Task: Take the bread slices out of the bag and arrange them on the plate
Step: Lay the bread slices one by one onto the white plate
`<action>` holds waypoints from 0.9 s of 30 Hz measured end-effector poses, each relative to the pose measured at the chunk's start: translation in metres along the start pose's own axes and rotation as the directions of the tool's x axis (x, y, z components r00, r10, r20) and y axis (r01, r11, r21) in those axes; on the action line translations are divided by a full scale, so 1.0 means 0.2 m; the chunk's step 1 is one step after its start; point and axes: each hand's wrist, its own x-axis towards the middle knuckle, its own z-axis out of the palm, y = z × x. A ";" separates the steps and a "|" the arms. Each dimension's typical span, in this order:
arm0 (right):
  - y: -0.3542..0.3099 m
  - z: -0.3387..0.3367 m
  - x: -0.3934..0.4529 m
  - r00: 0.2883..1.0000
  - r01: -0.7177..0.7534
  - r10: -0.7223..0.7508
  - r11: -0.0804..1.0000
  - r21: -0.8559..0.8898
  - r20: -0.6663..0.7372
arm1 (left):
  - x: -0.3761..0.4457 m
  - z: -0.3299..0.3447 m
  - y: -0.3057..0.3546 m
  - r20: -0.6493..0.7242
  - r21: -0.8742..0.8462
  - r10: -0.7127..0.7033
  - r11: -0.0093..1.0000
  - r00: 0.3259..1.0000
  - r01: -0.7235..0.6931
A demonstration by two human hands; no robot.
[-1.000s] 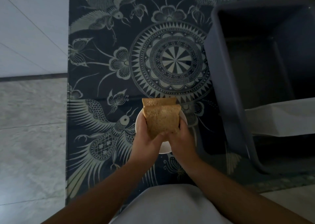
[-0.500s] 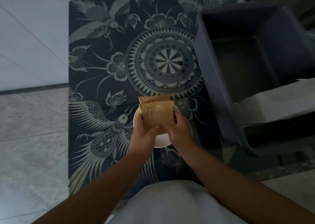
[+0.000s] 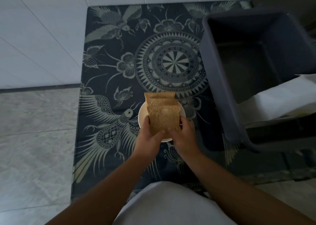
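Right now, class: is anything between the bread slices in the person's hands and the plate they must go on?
Nothing visible. Both the left hand and the right hand hold the bread slices directly over the white plate. The grey bin and the white bag sit off to the right, clear of the path.

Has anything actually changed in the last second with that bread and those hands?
Hardly. Both hands, left and right, keep their grip on the top bread slice over the white plate, another slice behind it. Only the camera view shifted; the bin and bag stayed put.
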 end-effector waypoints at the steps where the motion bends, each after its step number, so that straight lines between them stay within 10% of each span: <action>1: 0.01 0.00 0.00 1.000 0.011 -0.011 1.000 -0.016 0.003 | 0.00 0.01 -0.01 0.000 0.002 -0.006 1.000 1.000 0.006; 27: 0.14 -0.01 -0.18 0.996 0.079 -0.074 0.992 -0.097 0.047 | -0.19 0.01 -0.17 0.072 0.058 0.100 0.993 0.992 -0.105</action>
